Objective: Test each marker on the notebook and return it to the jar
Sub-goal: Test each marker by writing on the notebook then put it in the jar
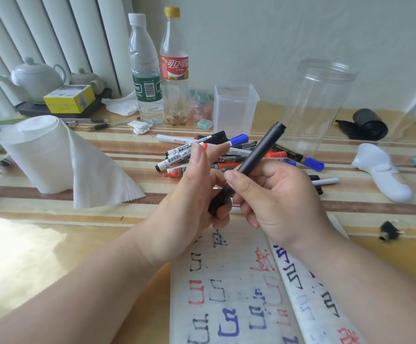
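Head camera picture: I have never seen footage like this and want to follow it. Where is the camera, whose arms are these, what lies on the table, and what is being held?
There is no machine here. A person wears one wide-angle camera on the head, looking forward and down, so the two bare arms are their own. The left hand and the right hand both grip one black marker, held slanted above an open notebook covered in red, blue and black test marks. Behind the hands, a pile of markers lies on the striped table. A clear jar stands upright beyond the pile, with no markers visible inside. A paper roll, plastic bottles and a teapot stand farther left.
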